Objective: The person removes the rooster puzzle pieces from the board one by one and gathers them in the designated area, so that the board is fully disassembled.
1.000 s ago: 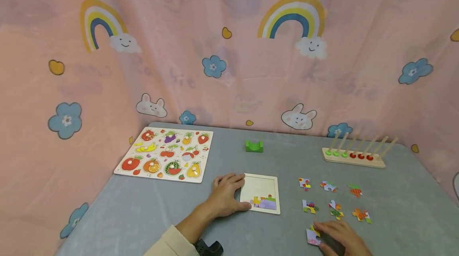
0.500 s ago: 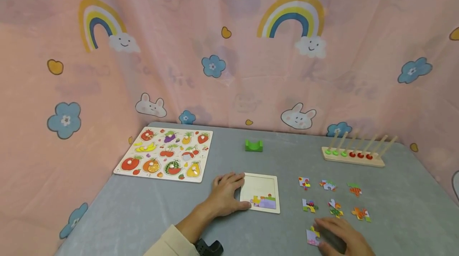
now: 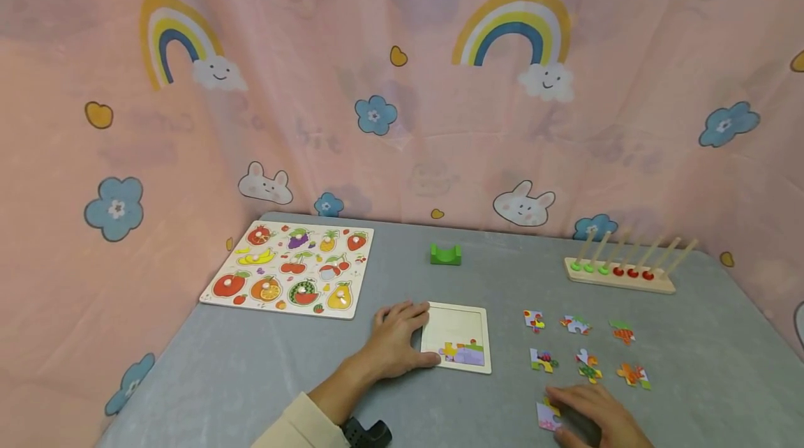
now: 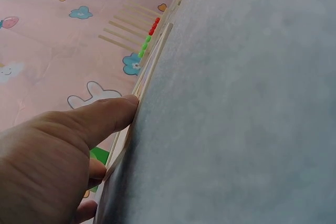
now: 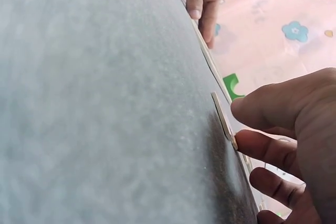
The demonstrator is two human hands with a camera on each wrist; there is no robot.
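At the left side of a small wooden puzzle tray (image 3: 453,322), my left hand (image 3: 392,343) grips the edge, thumb at the near corner and fingers at the far one. Joined purple, yellow and green puzzle pieces (image 3: 465,354) fill the tray's lower part. My right hand (image 3: 599,412) hovers low over the table beside a purple-and-yellow puzzle piece (image 3: 548,415). In the right wrist view this piece (image 5: 222,116) shows edge-on, with the index fingertip (image 5: 247,142) right at its end. The thumb stands apart from the index finger there.
Several loose pieces (image 3: 540,360) lie in two rows right of the tray. A fruit peg puzzle board (image 3: 287,270) is at the back left. Behind the tray stands a green block (image 3: 445,255), and a wooden peg rack (image 3: 620,277) with green and red beads is back right.
My right hand shifts very slightly around the near puzzle piece, which stays in place. My left hand and the tray stay put.
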